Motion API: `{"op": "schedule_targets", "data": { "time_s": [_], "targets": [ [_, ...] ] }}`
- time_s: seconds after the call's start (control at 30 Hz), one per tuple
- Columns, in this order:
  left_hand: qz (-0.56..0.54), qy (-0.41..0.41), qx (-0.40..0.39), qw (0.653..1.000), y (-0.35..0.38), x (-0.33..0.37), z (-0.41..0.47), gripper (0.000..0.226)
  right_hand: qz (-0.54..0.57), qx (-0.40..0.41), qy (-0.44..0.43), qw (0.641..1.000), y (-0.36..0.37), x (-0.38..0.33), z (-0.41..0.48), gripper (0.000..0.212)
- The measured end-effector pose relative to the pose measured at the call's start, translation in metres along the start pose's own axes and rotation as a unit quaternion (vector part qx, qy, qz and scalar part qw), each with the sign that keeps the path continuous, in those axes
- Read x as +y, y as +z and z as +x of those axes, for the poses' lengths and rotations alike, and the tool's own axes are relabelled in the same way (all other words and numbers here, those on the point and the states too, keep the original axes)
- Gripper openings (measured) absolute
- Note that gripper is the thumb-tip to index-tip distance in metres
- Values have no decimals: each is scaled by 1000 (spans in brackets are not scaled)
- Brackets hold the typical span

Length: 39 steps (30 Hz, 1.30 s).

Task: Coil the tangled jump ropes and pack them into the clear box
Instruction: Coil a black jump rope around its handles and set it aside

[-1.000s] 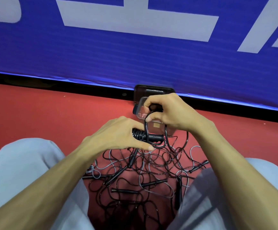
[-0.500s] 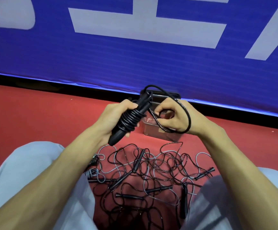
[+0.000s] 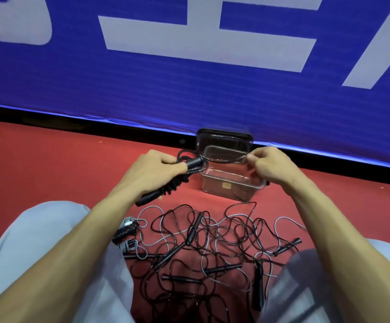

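My left hand (image 3: 153,172) grips a black jump rope bundle (image 3: 168,186), handles wound round with cord, held tilted just left of the clear box (image 3: 232,183). A free length of that cord runs rightward over the box to my right hand (image 3: 267,165), which pinches its end taut above the box's right rim. The box stands open on the red floor, with nothing plainly visible inside. Below my hands, between my knees, lies a tangled pile of black and grey jump ropes (image 3: 212,243) with several black handles.
The box's dark lid (image 3: 224,137) leans behind it against a blue banner wall (image 3: 189,78). A small coiled black-and-grey rope (image 3: 126,231) lies by my left knee. My legs in light trousers (image 3: 44,264) flank the pile. Red floor spreads left and right.
My hands have moved apart: the left lowered and tilted the bundle to the left of the box, the right pulled the loose cord out to the right, straightening the earlier loop.
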<state>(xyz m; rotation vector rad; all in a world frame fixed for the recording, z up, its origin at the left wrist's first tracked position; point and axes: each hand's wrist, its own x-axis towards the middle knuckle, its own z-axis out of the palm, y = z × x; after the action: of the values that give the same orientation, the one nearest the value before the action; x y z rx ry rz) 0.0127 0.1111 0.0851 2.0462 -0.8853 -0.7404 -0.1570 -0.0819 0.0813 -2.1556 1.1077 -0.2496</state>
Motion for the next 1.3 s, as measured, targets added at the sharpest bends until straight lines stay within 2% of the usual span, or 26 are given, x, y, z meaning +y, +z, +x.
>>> {"op": "schedule_targets", "data": {
  "time_s": [0.07,0.13,0.23,0.33,0.43,0.6,0.7,0.8,0.9,1.0,1.1,1.2,1.3],
  "targets": [
    [37,4,-18,999,1,-2,0,20,11,44,-4,999,-3,-1,0,20],
    [3,1,-33,999,5,-1,1,20,18,71,-29,997,-2,-8,-2,18],
    [-19,13,-51,998,8,3,1,20,112,64,-87,988,6,-19,-8,20],
    [25,41,-90,995,8,5,-1,15,181,29,-147,972,13,-32,-15,22],
    [71,72,-133,986,10,6,-4,12,214,-55,-197,955,18,-36,-18,30],
    [27,121,-160,979,7,9,-6,11,214,-187,-152,947,26,-32,-21,46],
    [-11,118,-161,980,3,11,-8,11,221,-201,-141,944,28,-33,-23,54],
    [-59,100,-135,984,0,13,-9,13,159,-212,-133,955,28,-32,-23,69],
    [-135,75,-72,985,-1,12,-5,19,172,-224,-119,952,30,-31,-21,70],
    [-225,49,-23,973,2,12,-1,16,146,-212,-145,955,29,-35,-21,55],
    [-290,13,-3,957,4,12,2,33,106,-242,-116,958,32,-32,-23,37],
    [-337,-24,51,940,1,12,3,21,50,-267,-87,959,35,-29,-26,33],
    [-308,-30,105,945,0,7,6,11,7,-249,-106,963,31,-33,-29,26]
  ]
}}
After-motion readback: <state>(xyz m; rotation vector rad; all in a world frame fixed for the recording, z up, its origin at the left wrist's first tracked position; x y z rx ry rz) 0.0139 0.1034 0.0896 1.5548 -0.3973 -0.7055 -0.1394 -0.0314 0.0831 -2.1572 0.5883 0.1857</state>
